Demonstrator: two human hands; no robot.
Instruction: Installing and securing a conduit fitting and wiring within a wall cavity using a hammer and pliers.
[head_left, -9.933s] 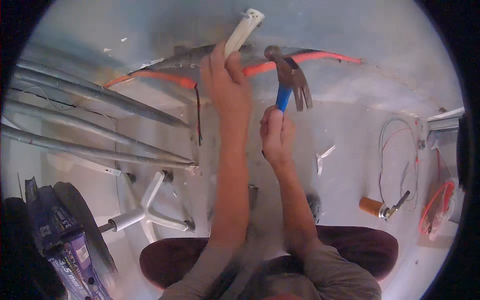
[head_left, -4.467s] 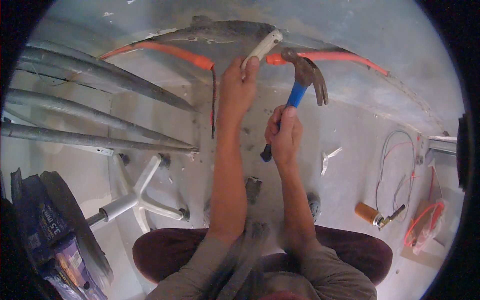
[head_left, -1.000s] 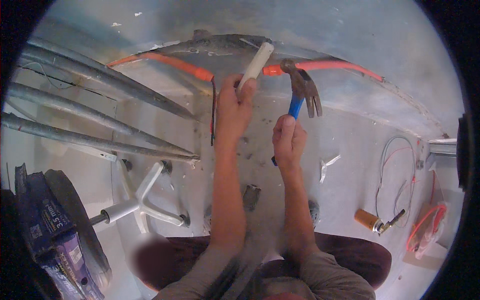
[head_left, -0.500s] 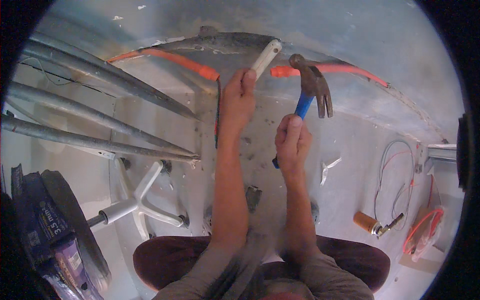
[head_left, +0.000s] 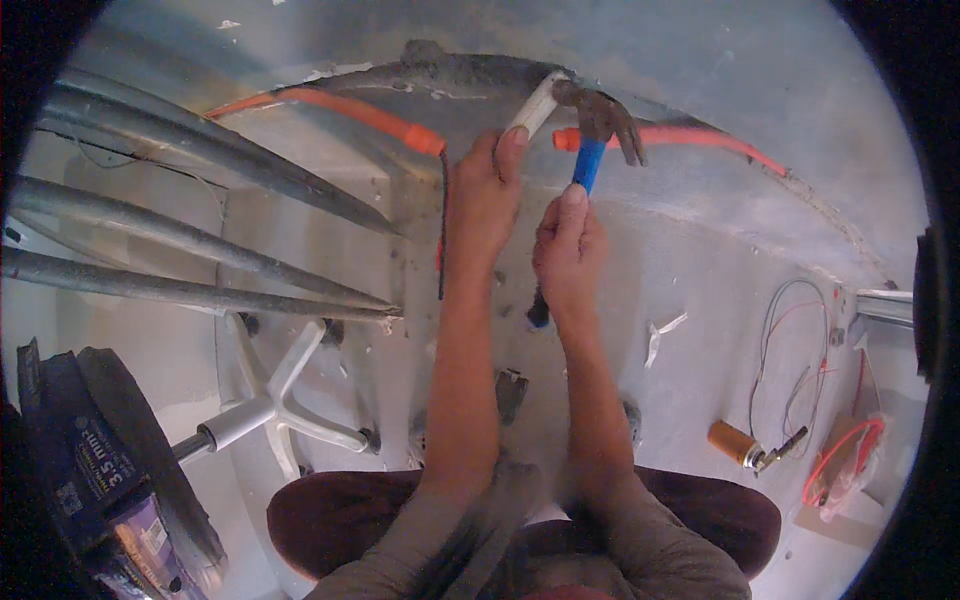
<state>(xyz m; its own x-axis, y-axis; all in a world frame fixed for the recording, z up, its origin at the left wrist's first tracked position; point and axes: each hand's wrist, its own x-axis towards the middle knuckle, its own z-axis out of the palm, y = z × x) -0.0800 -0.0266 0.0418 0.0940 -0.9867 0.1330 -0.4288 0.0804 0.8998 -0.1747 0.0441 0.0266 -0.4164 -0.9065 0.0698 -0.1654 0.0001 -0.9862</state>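
Note:
My left hand (head_left: 485, 195) is closed around a short white stick (head_left: 535, 108), tilted toward the dark chipped groove (head_left: 450, 72) in the concrete wall. My right hand (head_left: 568, 250) grips a claw hammer (head_left: 590, 160) by its blue handle. The hammer's rusty head is at the stick's upper end, seemingly against it. Just left of my left hand, an orange conduit (head_left: 350, 112) ends in a fitting with dark wires hanging from it. A second orange conduit (head_left: 690, 137) runs right from behind the hammer.
Several grey pipes (head_left: 180, 270) slant across the left, above an upturned white chair base (head_left: 280, 400) and packaged bundles (head_left: 100, 460). At right lie a torch canister (head_left: 735, 440), looped wires (head_left: 775, 330) and a bag (head_left: 850, 465) of orange tubing. My legs (head_left: 710, 500) are folded below.
The hammer has swung up and left since half a second ago, bringing its head to the white stick's top. My left hand has shifted slightly right and up.

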